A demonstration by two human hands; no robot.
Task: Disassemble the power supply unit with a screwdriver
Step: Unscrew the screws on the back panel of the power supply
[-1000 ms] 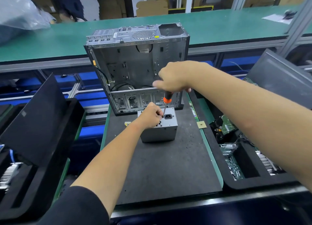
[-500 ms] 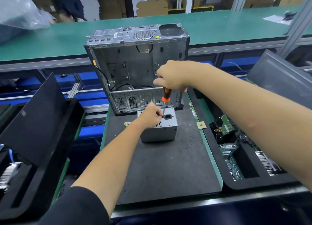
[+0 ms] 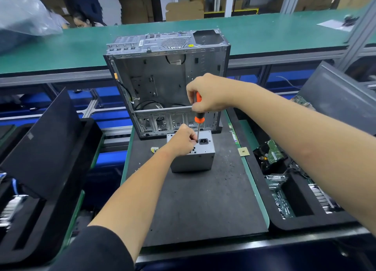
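Right hand (image 3: 211, 93) grips the screwdriver (image 3: 198, 116), left hand (image 3: 181, 142) pinches at its tip on the power supply unit (image 3: 195, 160), so a slip could jab fingers or strip the screw.

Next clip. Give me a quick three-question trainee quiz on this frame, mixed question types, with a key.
1. True or false: the right hand grips the screwdriver by its handle.
2. Where does the screwdriver tip sit? A) on top of the power supply unit, beside its power socket B) inside the computer case C) on the mat
3. Fill in: the left hand rests on the ____.

Key: 1 true; 2 A; 3 power supply unit
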